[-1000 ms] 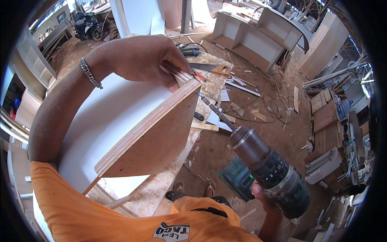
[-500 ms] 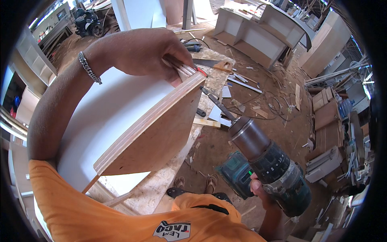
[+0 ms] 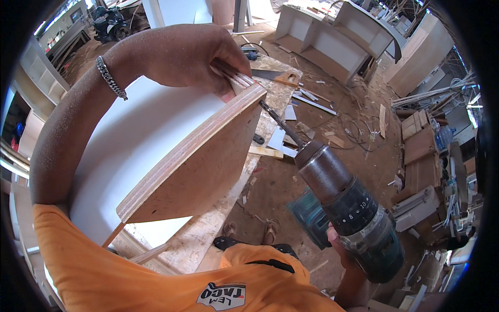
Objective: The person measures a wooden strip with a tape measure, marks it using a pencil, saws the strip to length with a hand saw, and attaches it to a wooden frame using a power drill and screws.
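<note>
Bent over the top of a plywood piece [image 3: 200, 169], my left hand [image 3: 210, 65] has its fingers wrapped round wood at the upper corner. The plywood has a layered edge and a brown face, and stands against a white curved panel [image 3: 145, 140]. My right hand [image 3: 343, 249] is closed round the handle of a dark teal cordless drill [image 3: 340, 182], mostly hidden behind the drill body. Its long bit [image 3: 283, 125] points up and left, with the tip at the plywood's face just below that upper corner. Any screw at the tip is too small to make out.
A wooden workbench [image 3: 195, 244] lies under the panel. On its far part rests a handsaw [image 3: 283, 78] with a wooden handle. Offcuts and a cable [image 3: 358, 138] litter the dirt floor. White cabinets [image 3: 322, 49] stand at the back, wooden boxes [image 3: 421, 156] at the right.
The drill bit's tip has moved up to the plywood near its corner. A small red thing at that corner no longer shows. My left hand keeps its grip.
</note>
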